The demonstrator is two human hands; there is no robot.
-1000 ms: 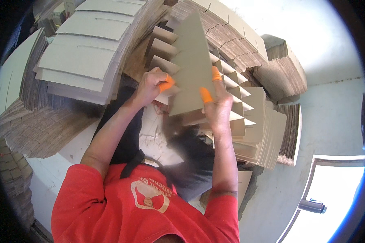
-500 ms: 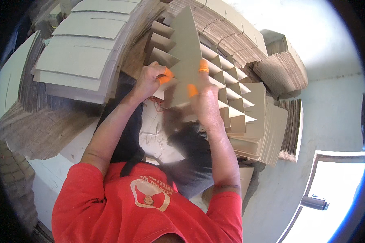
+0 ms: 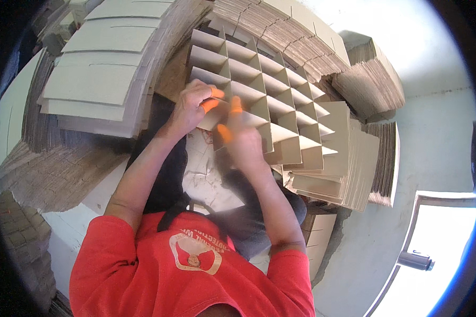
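A cardboard divider grid (image 3: 248, 95) of interlocked strips stands in front of me, its cells facing up. My left hand (image 3: 192, 105) pinches a strip at the near left corner of the grid, with orange covers on the thumb and a finger. Over the near edge of the grid is my right hand (image 3: 243, 140), also with orange covers on thumb and finger. It is smeared by motion, so its grip on the cardboard cannot be made out.
Tall stacks of slotted cardboard sheets (image 3: 100, 68) rise on the left. More stacked cardboard (image 3: 291, 42) stands behind the grid. Loose sheets (image 3: 349, 164) lean at its right, near a pale wall (image 3: 423, 137). My legs (image 3: 248, 216) are folded below the grid.
The tall strip that stood up from the grid is now down among the other strips. My right hand has moved left and toward me; my left hand has barely moved.
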